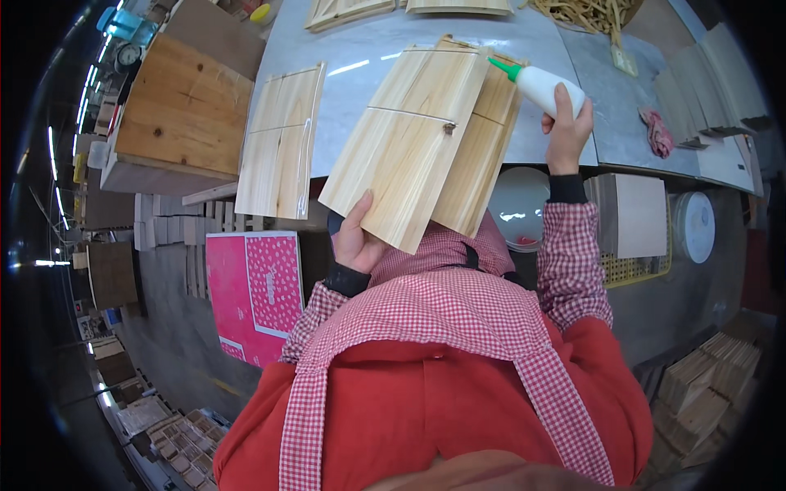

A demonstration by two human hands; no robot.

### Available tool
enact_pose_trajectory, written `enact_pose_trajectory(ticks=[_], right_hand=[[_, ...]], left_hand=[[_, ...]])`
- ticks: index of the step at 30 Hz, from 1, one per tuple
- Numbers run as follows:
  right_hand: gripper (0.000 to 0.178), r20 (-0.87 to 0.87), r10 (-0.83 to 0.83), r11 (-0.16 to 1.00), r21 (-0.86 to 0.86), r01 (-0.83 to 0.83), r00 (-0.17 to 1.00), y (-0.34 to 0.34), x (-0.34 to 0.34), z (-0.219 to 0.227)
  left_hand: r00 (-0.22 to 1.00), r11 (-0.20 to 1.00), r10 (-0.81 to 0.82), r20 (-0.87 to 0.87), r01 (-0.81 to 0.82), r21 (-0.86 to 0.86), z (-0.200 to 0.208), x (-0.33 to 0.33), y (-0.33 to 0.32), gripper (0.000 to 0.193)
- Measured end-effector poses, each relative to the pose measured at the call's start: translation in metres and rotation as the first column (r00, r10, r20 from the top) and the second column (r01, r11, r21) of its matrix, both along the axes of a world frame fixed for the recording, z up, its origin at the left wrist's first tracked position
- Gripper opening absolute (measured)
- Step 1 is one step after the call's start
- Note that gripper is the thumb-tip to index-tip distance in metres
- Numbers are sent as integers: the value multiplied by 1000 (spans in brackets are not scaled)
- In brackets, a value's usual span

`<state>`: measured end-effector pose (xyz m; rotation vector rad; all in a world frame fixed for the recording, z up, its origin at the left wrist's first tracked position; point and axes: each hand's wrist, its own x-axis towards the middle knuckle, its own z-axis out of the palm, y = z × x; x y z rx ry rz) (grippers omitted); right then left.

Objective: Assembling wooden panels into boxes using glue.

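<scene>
My left hand (359,239) grips the near end of a pale wooden panel (401,155), tilted over the table's front edge. A groove crosses the panel, with a dark knot beside it. In my right hand (566,131) is a white glue bottle (544,88) with a green nozzle; its tip points left, at the panel's far right corner. Partly hidden under the held panel lies a second wooden panel (483,155). Off to the left, another grooved panel (281,139) rests over the table edge, a shiny wet-looking line along its right side.
The grey table (360,49) bears more panels (352,10) at the far edge, wood strips (585,16) and a pink cloth (657,132). A wooden box (182,110) stands left. Below are a pink carton (254,290), a white bucket (521,204) and a yellow crate (639,268).
</scene>
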<state>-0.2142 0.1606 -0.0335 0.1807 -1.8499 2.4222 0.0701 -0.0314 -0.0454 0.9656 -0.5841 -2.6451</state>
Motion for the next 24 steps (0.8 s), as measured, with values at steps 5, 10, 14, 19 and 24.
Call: enact_pose_trajectory(ticks=[5, 10, 14, 19, 24], right_hand=[[39, 24, -125, 984, 131, 121, 992, -10, -36, -8], [32, -39, -148, 957, 246, 153, 988, -14, -45, -8], [36, -14, -42, 974, 222, 45, 999, -6, -31, 0], [27, -44, 100, 984, 150, -92, 994, -1, 4, 14], [26, -55, 242, 965, 120, -234, 969, -2, 40, 31]], left_hand=[[1000, 1000, 3, 16, -3, -16, 0, -1, -2, 56], [1000, 999, 12, 14, -11, -32, -2, 0, -4, 56], [1000, 999, 17, -3, -17, -46, 1, 0, -4, 55], [999, 999, 7, -33, -8, -32, 12, -3, -7, 54], [997, 993, -13, -77, 3, -120, 17, -9, -16, 57]])
